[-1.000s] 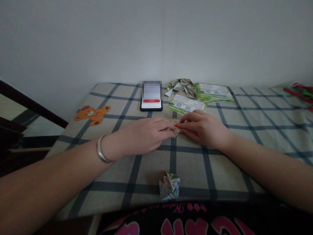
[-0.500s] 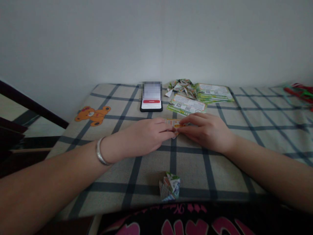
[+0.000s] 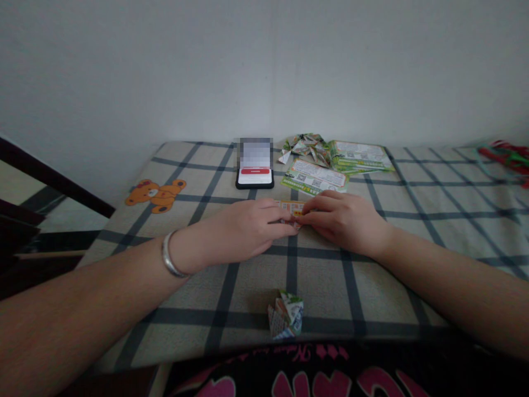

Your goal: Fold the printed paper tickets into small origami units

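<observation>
Between my two hands a small yellow-and-white printed paper [image 3: 292,207] lies on the checked tablecloth, its lower part folded and partly covered by fingers. My left hand [image 3: 256,229], with a silver bangle at the wrist, has its fingers closed on the paper's left and near side. From the other side my right hand [image 3: 345,220] pinches the paper's right part near the fold, fingertips almost meeting the left ones. Closer to me stands a folded paper piece [image 3: 286,314] with green and white print. Just beyond the right hand a flat green flyer [image 3: 314,177] rests on the cloth.
A phone [image 3: 255,177] with a lit screen lies near the wall. Several folded paper pieces [image 3: 306,148] sit beside a stack of flyers [image 3: 361,156]. An orange bear figure [image 3: 156,195] is at the left, and a red-and-green item [image 3: 506,160] at the far right.
Both hands stay at the paper; the fingertips shift slightly, and the paper's near corner that stuck out below them shows less now. The other things stay in place.
</observation>
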`<state>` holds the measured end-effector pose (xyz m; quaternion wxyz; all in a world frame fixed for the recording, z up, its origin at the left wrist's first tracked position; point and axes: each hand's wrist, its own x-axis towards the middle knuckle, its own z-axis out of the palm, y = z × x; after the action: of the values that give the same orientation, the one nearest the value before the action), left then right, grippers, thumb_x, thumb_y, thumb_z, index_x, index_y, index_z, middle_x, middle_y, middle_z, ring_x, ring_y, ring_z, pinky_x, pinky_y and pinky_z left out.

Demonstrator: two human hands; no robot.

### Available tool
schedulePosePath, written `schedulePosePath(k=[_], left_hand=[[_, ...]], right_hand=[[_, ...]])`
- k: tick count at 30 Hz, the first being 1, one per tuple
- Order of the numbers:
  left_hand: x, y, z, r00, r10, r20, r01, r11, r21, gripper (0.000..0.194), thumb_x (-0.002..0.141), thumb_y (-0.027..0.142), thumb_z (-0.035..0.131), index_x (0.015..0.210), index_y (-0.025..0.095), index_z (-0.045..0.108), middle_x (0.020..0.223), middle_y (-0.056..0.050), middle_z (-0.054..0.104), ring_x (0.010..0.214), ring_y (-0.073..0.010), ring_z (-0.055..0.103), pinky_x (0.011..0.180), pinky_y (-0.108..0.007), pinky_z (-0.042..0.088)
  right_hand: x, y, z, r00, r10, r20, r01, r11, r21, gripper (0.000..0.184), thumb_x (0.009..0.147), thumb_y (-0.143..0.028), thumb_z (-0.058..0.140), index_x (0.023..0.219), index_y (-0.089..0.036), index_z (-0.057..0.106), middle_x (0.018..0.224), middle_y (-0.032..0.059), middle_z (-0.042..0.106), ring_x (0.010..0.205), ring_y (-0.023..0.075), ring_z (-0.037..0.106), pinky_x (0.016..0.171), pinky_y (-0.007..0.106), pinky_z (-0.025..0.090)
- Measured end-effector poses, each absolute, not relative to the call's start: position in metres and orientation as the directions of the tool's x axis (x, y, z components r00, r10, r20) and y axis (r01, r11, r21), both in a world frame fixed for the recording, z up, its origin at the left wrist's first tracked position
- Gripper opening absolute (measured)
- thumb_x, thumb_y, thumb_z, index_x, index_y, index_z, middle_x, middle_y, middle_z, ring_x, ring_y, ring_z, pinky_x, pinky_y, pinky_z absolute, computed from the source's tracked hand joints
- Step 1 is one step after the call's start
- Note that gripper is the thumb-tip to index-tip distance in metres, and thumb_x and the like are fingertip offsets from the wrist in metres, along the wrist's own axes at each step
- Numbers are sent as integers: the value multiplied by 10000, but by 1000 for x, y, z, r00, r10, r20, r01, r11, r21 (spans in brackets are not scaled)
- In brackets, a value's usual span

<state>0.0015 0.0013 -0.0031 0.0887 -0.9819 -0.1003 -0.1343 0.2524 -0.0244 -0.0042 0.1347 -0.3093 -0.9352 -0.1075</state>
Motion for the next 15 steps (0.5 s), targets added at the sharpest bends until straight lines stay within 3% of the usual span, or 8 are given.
schedulePosePath(k=[15], left_hand=[[1,1,-8,938,205,280,252,-957,-145,361,861,124,534,1206,198,612,1230,-135,610,1173,-273,568,965,-441,519]], right_hand=[[255,-22,-5,-764,531,365,592,803,70,244,942,-220,514,1100,-213,699,1074,57,699,911,203,624,768,333,492]])
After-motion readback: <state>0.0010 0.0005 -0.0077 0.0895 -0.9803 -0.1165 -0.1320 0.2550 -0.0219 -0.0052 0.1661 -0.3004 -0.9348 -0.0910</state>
